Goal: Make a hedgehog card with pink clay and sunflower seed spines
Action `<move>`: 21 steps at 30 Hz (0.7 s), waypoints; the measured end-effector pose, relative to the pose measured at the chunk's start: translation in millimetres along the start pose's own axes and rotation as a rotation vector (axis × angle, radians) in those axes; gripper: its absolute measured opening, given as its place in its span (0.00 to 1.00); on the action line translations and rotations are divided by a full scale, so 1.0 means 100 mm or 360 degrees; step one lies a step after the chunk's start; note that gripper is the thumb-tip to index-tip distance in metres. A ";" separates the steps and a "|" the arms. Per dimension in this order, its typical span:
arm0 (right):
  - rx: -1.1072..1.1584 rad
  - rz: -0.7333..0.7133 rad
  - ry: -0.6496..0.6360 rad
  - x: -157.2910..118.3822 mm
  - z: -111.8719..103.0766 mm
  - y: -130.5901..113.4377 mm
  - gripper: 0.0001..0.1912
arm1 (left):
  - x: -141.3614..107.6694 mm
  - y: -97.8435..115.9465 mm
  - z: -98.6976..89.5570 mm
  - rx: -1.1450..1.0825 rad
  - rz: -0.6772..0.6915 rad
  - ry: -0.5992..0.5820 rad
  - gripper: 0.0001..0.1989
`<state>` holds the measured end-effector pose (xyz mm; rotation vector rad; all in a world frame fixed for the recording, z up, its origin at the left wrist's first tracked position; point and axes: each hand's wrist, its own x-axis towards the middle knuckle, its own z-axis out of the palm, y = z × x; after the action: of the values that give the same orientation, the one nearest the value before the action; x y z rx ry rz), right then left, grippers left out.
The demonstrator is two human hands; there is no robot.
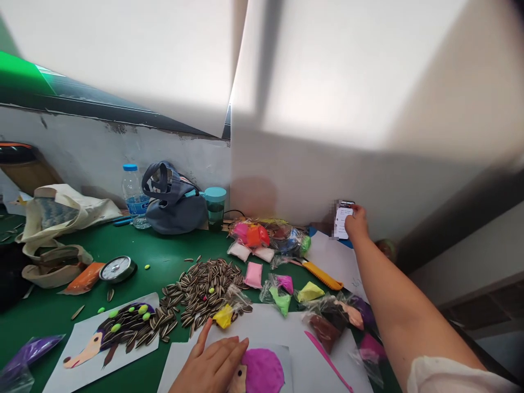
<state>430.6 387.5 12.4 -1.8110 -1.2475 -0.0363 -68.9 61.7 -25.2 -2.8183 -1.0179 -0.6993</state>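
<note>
My left hand [210, 363] lies flat with its fingers stretched out, partly over a small card. On that card is a round magenta clay shape [264, 371] with a peach clay face and a black eye, partly hidden by the hand. Far to the right my right arm reaches to the wall, where my right hand [358, 222] grips the right edge of an upright phone [340, 222] with a lit screen. Left of my left hand lies a card with a clay hedgehog [123, 327] covered in sunflower seeds and green dots. A heap of sunflower seeds [208, 286] sits beyond.
Packets of coloured clay, among them a pink one [253, 274] and a brown one [325, 331], spread over the green table. A yellow cutter [323, 274] lies near the wall. Behind stand a water bottle [135, 194], a dark bag [176, 207] and a cup [215, 207].
</note>
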 end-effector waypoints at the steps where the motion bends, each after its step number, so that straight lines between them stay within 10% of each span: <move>1: 0.0002 0.0044 0.0035 -0.02 -0.01 0.01 0.30 | 0.00 0.00 0.00 -0.0006 -0.0005 -0.0014 0.28; 21: -0.0237 0.0300 -0.0218 -0.40 -0.04 0.38 0.44 | 0.03 0.04 -0.10 -0.0058 0.0002 -0.0061 0.36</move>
<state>441.7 352.7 -28.8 -2.0833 -1.1886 0.1043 -68.6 58.1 -14.8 -2.8737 -1.0195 -0.6731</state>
